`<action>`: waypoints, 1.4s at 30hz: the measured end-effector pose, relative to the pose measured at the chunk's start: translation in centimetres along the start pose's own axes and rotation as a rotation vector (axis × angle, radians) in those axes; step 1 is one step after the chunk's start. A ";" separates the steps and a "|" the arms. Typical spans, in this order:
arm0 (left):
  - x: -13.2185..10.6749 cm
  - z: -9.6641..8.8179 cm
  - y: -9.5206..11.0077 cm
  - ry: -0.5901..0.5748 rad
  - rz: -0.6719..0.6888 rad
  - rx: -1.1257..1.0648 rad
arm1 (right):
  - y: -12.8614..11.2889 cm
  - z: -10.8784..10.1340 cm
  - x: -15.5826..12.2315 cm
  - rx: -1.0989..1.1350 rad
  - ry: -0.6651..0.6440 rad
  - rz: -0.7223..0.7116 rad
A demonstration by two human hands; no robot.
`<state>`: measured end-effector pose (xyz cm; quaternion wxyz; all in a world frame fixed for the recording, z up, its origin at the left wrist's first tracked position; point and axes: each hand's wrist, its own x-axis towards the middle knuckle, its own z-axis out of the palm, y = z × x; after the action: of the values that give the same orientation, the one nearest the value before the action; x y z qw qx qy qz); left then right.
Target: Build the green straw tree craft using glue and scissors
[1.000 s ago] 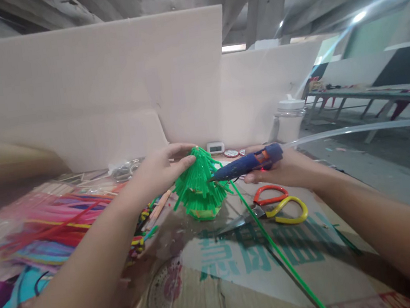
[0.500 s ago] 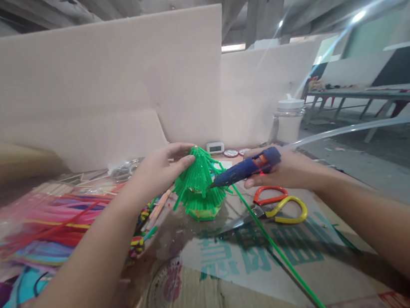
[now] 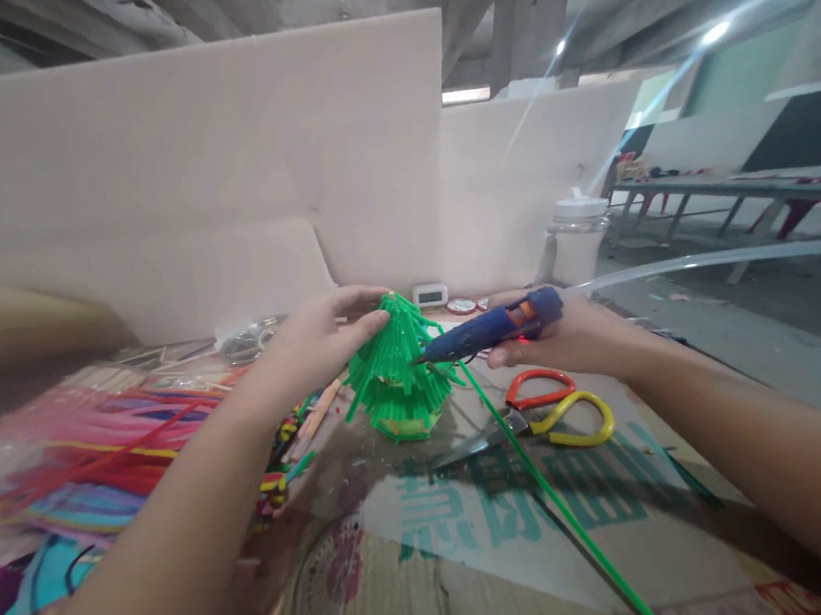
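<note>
A green tree-shaped model (image 3: 397,365), built of pipe-cleaner-like strips in tiers, stands upright on the table. My left hand (image 3: 338,332) pinches its upper part, thumb and fingers near the peak. My right hand (image 3: 565,332) is wrapped round a blue hot glue gun (image 3: 489,327), whose nozzle points left at the model's right side, at or very close to the strips; I cannot tell whether it touches. A clear glue stick (image 3: 714,259) runs out of the gun's back to the right. One long green strip (image 3: 558,505) slants from beside the model toward the front edge.
Scissors (image 3: 523,419) with red and yellow handles lie right of the model. A clear protractor (image 3: 330,585) lies in front. Colourful pipe cleaners (image 3: 148,443) heap up at left. A small white timer (image 3: 430,295) and a bottle (image 3: 579,235) stand at the back, before white boards (image 3: 194,154).
The glue gun's nozzle has risen slightly along the model's right side, and the gun lies more level. My left hand still holds the model in the same place.
</note>
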<state>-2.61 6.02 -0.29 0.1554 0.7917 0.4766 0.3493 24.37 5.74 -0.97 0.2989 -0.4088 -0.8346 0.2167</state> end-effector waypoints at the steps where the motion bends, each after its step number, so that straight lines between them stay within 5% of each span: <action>1: 0.0 0.0 0.0 0.002 0.003 0.002 | 0.0 0.0 0.0 0.027 0.006 0.004; 16: -0.2 0.1 0.4 0.006 -0.007 -0.005 | 0.5 0.2 0.3 0.039 0.088 0.069; 24: 0.0 0.1 0.2 0.000 0.013 0.003 | 0.1 0.0 0.1 0.137 -0.002 -0.012; 42: 0.1 0.1 -0.2 0.003 0.013 -0.027 | 0.2 -0.2 0.0 -0.076 -0.037 -0.051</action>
<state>-2.66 6.20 -0.48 0.1629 0.7922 0.4668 0.3578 24.59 5.90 -0.91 0.2731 -0.3946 -0.8577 0.1845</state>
